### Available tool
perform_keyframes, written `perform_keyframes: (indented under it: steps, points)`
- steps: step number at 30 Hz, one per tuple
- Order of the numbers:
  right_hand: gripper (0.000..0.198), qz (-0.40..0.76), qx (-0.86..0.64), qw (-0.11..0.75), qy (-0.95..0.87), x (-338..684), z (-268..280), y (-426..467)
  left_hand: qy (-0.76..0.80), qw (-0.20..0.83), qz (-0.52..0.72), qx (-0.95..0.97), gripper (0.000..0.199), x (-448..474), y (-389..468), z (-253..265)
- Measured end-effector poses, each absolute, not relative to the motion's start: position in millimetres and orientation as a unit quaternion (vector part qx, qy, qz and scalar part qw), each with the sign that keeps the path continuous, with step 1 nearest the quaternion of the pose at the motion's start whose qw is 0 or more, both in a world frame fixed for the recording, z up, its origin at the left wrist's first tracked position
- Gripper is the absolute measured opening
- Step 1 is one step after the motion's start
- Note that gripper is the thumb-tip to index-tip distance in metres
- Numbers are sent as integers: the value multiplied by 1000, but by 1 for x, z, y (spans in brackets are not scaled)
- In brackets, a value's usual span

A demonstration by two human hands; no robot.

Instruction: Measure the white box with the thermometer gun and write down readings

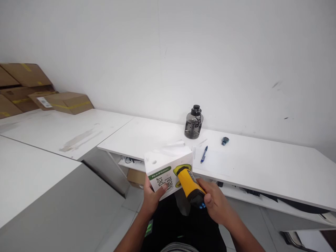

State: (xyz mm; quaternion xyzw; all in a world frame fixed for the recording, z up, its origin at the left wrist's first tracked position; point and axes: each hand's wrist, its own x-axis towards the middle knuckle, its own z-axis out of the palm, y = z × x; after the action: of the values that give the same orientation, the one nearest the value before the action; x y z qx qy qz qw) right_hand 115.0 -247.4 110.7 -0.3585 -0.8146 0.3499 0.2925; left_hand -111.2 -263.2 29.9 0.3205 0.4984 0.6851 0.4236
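My left hand [152, 196] grips the lower left side of a white carton [165, 183], its thumb across the front. The carton carries a green NutriMotion label, partly hidden lettering and avocado pictures. It is tilted above my lap, in front of the table edge. My right hand [215, 201] is closed around a yellow and black handheld barcode scanner [187, 182]. The scanner's black front end overlaps the carton's right side in view; whether they touch I cannot tell. Small blue spots show at its rear end.
On the white table [262, 161] stand a dark water bottle [193, 122], a blue pen [204, 154] on a paper sheet, and a small dark watch-like item [225, 140]. Brown cardboard boxes [69, 103] are stacked at the left. A shelf [241, 194] runs under the tabletop.
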Motion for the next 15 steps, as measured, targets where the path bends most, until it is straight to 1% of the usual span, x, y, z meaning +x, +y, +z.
perform_keyframes:
  steps: [5,11,13,15]
  points:
    - [73,360,-361,292,-809,116,109,-247,492,433,683,322,79,-110,-262,29]
    - [74,366,-357,296,-807,115,108,-246,490,432,686,320,74,-110,-261,28]
    - [74,379,-358,308,-796,113,106,-246,500,422,688,315,71,-107,-261,31]
    - [74,392,-369,346,-768,109,101,-246,515,398,693,311,67,-104,-259,36]
